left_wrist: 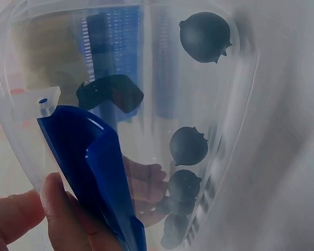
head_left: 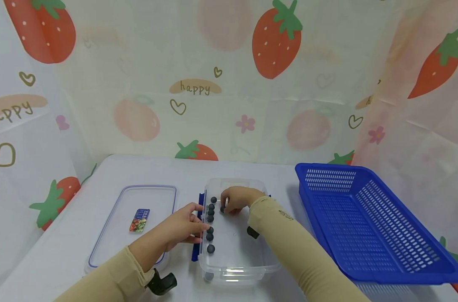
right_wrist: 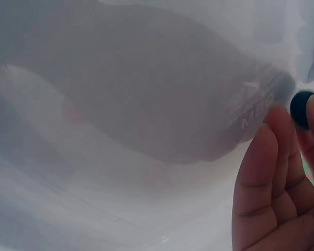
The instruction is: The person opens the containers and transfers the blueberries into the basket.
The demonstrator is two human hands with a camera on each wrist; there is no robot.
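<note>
A clear plastic box [head_left: 248, 256] with blue side latches [left_wrist: 89, 157] stands mid-table. Along its left wall lies a row of dark blueberries [head_left: 210, 237], whose small pointed crowns show through the plastic in the left wrist view. My right hand [head_left: 239, 199] reaches inside near the far end, pinching one blueberry [right_wrist: 301, 110] between thumb and fingertips, close to the row. At the left side, my left hand [head_left: 180, 224] grips the box's rim beside the lowered latch, fingers and thumb about the edge.
Left of the box lies a clear lid [head_left: 112, 239] with a blue-edged seal and a small label [head_left: 139, 220]. A large blue perforated basket [head_left: 327, 239] occupies the right side of the table. Patterned cloth [head_left: 229, 117] hangs behind the table's back edge.
</note>
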